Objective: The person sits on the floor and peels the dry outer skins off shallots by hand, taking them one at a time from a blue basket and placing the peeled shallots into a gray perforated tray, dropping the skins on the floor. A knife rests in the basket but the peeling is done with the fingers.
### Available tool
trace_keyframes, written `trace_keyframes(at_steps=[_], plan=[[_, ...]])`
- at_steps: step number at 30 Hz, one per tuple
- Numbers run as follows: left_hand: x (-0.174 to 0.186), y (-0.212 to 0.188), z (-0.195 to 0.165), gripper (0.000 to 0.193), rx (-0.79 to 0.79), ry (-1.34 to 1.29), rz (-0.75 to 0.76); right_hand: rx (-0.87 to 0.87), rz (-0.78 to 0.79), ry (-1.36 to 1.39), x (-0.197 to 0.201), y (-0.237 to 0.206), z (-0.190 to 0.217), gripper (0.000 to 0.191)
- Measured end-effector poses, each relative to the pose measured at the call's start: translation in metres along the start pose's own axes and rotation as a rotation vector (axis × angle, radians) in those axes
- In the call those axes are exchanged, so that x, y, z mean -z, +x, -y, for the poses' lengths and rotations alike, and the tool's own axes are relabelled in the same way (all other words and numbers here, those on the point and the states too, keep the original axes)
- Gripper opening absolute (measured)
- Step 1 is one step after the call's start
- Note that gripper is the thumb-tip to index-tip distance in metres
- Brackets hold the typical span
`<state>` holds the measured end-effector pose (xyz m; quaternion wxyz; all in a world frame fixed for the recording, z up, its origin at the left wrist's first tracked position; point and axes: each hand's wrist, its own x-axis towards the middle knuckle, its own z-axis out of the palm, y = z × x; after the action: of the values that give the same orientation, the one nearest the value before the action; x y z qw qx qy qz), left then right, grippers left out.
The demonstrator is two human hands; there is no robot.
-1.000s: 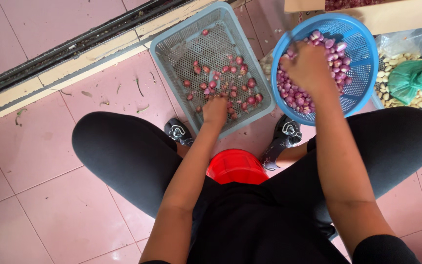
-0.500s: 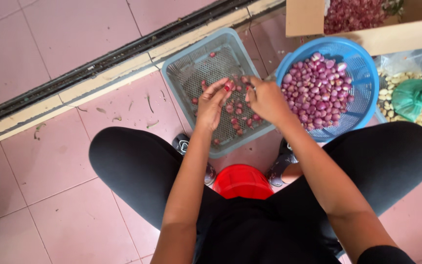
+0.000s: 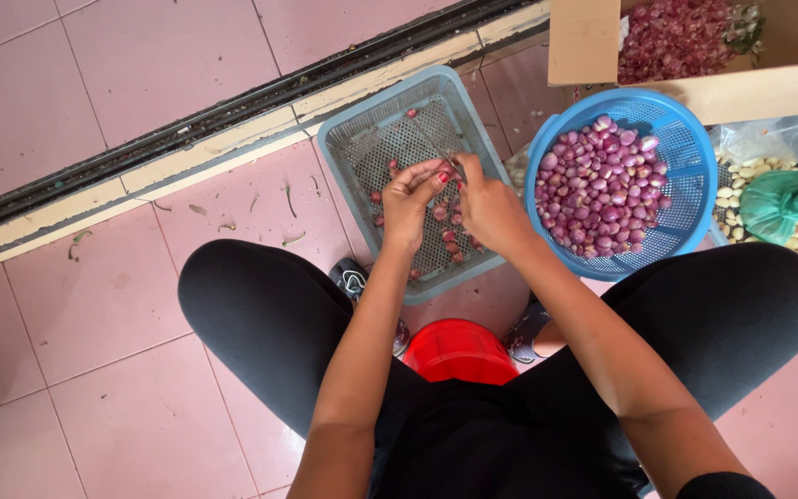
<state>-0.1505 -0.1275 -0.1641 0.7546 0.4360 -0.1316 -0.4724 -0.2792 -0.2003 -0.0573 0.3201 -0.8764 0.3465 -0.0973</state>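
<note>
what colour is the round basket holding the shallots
Blue, a perforated plastic round basket; the head view shows it clearly.

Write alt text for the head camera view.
Both hands, left hand and right hand, meet over a grey basket of shallot pieces, working one small piece. A blue basket of peeled shallots sits right.
</note>
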Motion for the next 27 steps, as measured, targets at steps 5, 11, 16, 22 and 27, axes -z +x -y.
trace_keyframes(at_steps=[5,11,16,22,27], plan=[[-0.003,-0.001,0.002,0.026,-0.039,0.038,-0.026,0.035,-0.033,-0.163,-0.011,-0.002,-0.005,0.058],[-0.007,-0.004,0.007,0.026,-0.058,0.074,-0.048,-0.048,-0.007,-0.140,-0.020,0.001,-0.011,0.062],[-0.008,-0.005,0.008,0.027,-0.057,0.102,-0.038,-0.061,-0.004,-0.060,-0.026,0.003,-0.022,0.065],[-0.010,-0.008,0.009,0.026,-0.012,0.082,0.043,-0.130,0.027,0.065,-0.026,0.008,-0.035,0.050],[-0.008,-0.004,0.005,0.032,0.161,0.060,0.039,-0.133,0.019,0.026,-0.020,0.011,-0.033,0.039]])
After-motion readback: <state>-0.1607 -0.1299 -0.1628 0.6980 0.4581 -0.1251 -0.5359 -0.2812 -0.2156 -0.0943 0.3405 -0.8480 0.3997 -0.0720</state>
